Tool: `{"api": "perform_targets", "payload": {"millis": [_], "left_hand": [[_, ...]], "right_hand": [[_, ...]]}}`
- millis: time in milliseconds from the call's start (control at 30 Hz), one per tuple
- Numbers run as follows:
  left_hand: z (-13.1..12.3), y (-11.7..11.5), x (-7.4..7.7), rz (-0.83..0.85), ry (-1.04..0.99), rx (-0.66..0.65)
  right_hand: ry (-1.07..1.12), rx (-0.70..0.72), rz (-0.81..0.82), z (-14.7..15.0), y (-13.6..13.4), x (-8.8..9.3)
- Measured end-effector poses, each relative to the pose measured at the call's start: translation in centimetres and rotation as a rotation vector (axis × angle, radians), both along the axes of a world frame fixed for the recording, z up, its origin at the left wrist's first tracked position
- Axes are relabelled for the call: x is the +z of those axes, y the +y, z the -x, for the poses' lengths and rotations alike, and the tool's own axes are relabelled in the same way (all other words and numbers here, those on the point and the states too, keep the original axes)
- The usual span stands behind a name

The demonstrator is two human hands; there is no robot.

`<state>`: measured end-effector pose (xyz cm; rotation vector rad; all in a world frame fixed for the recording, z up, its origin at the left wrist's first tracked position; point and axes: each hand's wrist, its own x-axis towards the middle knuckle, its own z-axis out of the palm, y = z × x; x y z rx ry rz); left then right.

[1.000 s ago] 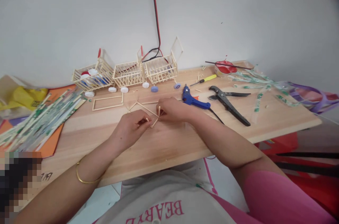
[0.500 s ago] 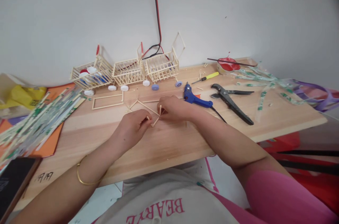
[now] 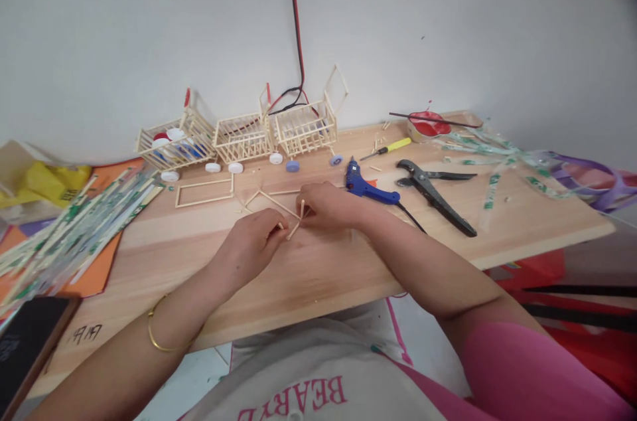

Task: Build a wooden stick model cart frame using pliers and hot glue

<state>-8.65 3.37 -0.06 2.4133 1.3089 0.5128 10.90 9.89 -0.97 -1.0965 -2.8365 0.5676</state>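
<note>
My left hand [image 3: 251,245] and my right hand [image 3: 326,205] meet over the wooden board [image 3: 318,261], both pinched on thin wooden sticks [image 3: 294,227] that join into a small frame. A stick stands upright at my right fingertips. More sticks of the same piece [image 3: 269,198] fan out just behind my hands. A gold bangle [image 3: 158,335] sits on my left wrist.
Three stick-built carts [image 3: 243,135] with bottle-cap wheels line the wall. A rectangular stick frame [image 3: 204,190] lies left of centre. A blue glue gun [image 3: 365,185], black pliers [image 3: 432,192], a yellow screwdriver [image 3: 391,147] and a red paint lid [image 3: 425,125] lie right. Wrapped stick packets [image 3: 74,225] pile at left.
My hands stay at the same spot on the sticks; my left fingers have closed in slightly toward the joint. The view shifted a little.
</note>
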Motion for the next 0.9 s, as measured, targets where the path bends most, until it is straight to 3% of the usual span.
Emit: {"api": "perform_targets", "payload": {"millis": [400,733,900], "left_hand": [[0.3,0.0,-1.0,0.255,-0.224,0.08],[0.5,0.4,-1.4,0.166,-0.015,0.064],[1.0,0.6,-1.5,0.217,0.083,0.088]], "right_hand": [[0.027,0.003,0.008,-0.2,0.0,-0.2],[-0.004,0.003,0.009,-0.1,-0.1,0.2],[-0.05,0.019,0.022,0.0,-0.3,0.7]]}}
